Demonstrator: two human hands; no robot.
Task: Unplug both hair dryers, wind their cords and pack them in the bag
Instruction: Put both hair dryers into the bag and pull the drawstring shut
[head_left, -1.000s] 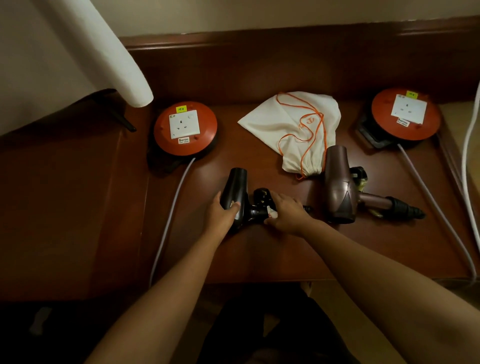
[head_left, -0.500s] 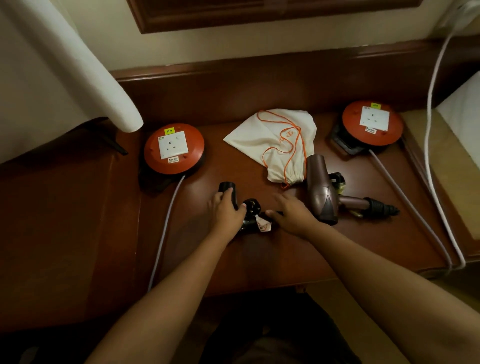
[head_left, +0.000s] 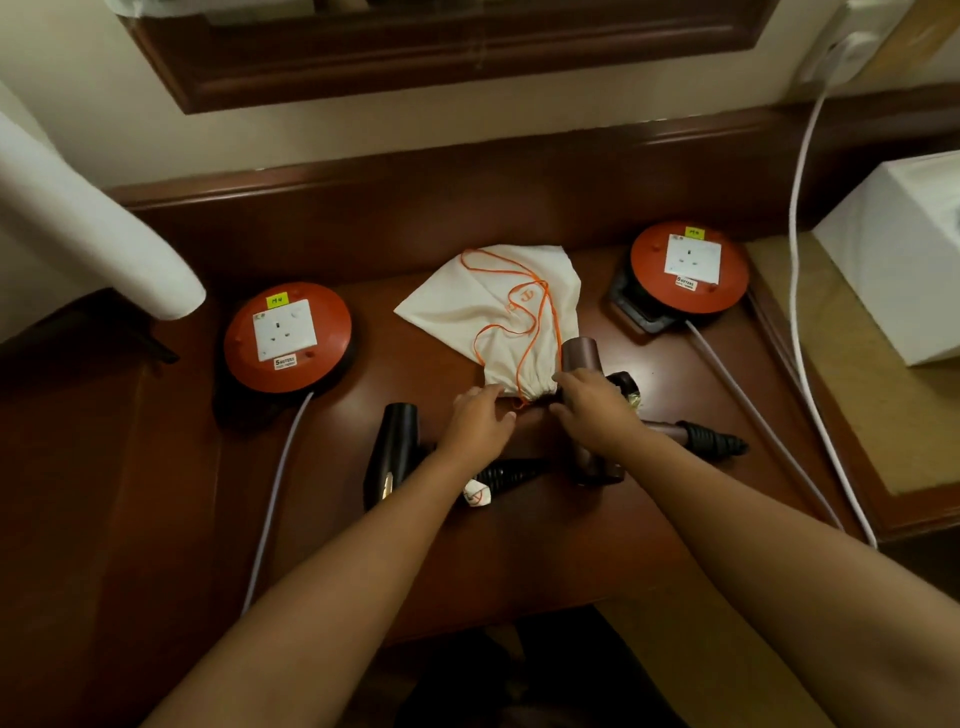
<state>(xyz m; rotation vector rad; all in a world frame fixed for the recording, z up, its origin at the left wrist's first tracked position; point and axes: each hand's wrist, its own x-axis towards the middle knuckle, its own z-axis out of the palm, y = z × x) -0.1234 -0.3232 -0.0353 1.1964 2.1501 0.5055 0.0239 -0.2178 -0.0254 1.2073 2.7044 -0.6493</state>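
Nearest, the black hair dryer (head_left: 390, 457) lies on the bench (head_left: 571, 551), barrel pointing far, its coiled cord (head_left: 506, 474) trailing right beneath the left forearm. Just beyond, both hands meet at the gathered mouth of the white bag (head_left: 493, 306): the left hand (head_left: 480, 423) touches its left edge, the right hand (head_left: 589, 408) its right. Whether the fingers pinch the cloth or only rest on it, I cannot tell. The bag's long axis runs away from the hands, mouth nearest. The brown hair dryer (head_left: 584, 358) lies under the right wrist, crowding that side. Farther off, two orange socket reels (head_left: 288, 335) flank the bag.
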